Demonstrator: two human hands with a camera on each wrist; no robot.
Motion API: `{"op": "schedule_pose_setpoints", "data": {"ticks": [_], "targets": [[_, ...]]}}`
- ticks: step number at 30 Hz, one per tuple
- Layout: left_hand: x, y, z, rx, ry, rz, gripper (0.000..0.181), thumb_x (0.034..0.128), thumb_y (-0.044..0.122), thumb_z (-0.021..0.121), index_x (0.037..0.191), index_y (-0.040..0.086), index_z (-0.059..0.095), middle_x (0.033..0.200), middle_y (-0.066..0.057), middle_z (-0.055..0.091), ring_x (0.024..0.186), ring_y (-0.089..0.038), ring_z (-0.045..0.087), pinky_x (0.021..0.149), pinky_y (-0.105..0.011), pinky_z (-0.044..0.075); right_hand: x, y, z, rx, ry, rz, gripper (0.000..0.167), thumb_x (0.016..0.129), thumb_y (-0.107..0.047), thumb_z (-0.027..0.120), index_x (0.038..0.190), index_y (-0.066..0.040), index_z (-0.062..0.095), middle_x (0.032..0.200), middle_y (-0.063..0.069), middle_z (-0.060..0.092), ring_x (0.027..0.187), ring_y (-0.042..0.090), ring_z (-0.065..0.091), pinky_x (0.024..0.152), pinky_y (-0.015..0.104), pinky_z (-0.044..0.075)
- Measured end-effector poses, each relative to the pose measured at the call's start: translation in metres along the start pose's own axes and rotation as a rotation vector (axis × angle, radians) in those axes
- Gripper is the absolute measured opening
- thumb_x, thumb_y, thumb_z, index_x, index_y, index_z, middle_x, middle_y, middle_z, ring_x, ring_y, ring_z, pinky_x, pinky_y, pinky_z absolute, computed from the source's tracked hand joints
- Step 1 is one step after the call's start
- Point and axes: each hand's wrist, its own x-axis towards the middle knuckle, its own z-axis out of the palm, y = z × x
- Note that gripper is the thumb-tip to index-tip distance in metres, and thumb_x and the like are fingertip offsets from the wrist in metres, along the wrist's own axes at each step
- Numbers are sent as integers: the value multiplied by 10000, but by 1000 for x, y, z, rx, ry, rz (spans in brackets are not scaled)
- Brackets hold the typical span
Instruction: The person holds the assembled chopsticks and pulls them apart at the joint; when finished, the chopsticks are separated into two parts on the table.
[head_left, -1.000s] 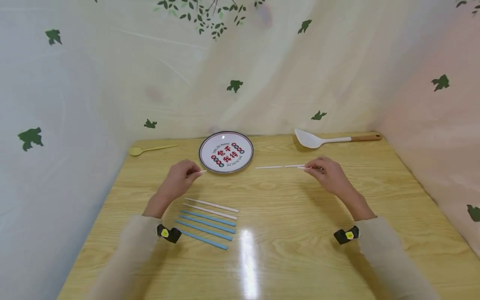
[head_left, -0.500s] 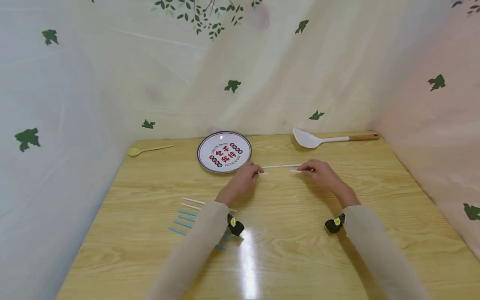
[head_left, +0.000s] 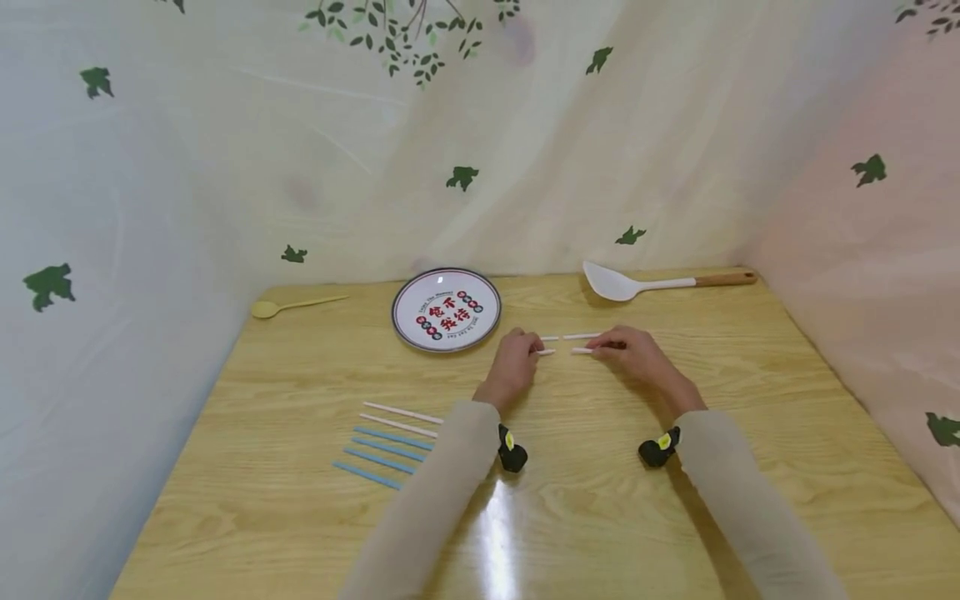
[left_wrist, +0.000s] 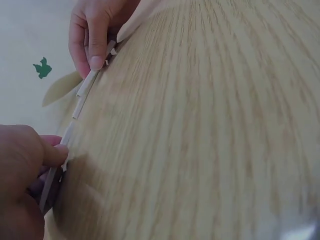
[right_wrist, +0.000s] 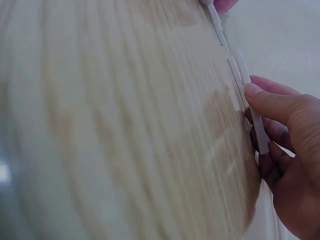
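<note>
My left hand (head_left: 513, 367) pinches a short white stick (left_wrist: 52, 176) between thumb and fingers, just right of the plate. Facing it, my right hand (head_left: 633, 354) pinches another short white stick (right_wrist: 257, 122). The ends of the two sticks point at each other across a small gap. Just beyond them, two more short white sticks lie end to end on the table, the right one (head_left: 581, 337) partly behind my right hand and the left one (head_left: 550, 338) partly behind my left. Whether the held sticks touch the table I cannot tell.
A round plate (head_left: 405, 312) with red characters lies at the back. Left of it is a yellow spoon (head_left: 266, 309); a white spatula (head_left: 615, 285) with a wooden handle lies right. Pale chopsticks (head_left: 401, 411) and blue chopsticks (head_left: 382, 450) lie at front left, partly under my left sleeve.
My left hand has moved right with its stick, from left of the plate to near the right hand. My right hand has shifted slightly left and nearer, still holding its stick.
</note>
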Motion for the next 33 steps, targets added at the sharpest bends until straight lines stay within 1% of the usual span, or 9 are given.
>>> {"op": "schedule_pose_setpoints", "data": {"ticks": [5,11,13,18,24,27,33], "targets": [[0,-2,5,4,33,-3,114,939,95,585,1004,96,679,941,-24,552,887,-160,502,815,-272,435,-2,0,6,19,50,-24,169,901,-173,666,1037,-108,743,985,87,657,912,179,564,782,223,426],[-1,-3,6,28,34,0,135,948,102,576,1028,112,684,967,-23,544,919,-166,497,829,-281,432,-1,6,15,29,116,-27,156,883,-164,690,1015,-117,757,924,76,627,857,172,531,744,244,410],[0,-2,5,34,35,6,144,951,96,568,1035,114,683,974,-23,539,929,-169,495,835,-284,430,0,8,17,18,144,-36,150,876,-165,698,1004,-124,762,906,69,620,844,166,526,734,246,409],[1,-1,6,39,63,22,145,953,91,564,1030,112,686,976,-26,541,927,-180,495,836,-290,426,1,11,21,-13,203,-81,137,854,-141,718,979,-121,769,871,69,613,816,169,519,717,247,397],[1,-2,8,52,75,33,156,958,92,555,1032,116,691,986,-25,539,911,-180,483,827,-289,416,2,11,23,-52,240,-144,140,827,-102,734,961,-88,768,849,97,609,796,212,525,710,288,380],[2,-2,8,68,75,41,163,960,90,550,1035,121,691,990,-21,541,913,-178,485,831,-284,417,2,10,22,-57,251,-155,143,820,-97,739,959,-82,769,850,109,604,796,228,525,717,311,373],[3,0,8,79,51,37,178,966,94,543,1063,125,688,1004,-20,535,930,-185,485,838,-295,422,2,9,22,-59,263,-159,143,818,-94,741,957,-84,770,848,111,595,789,232,513,717,317,339]]}}
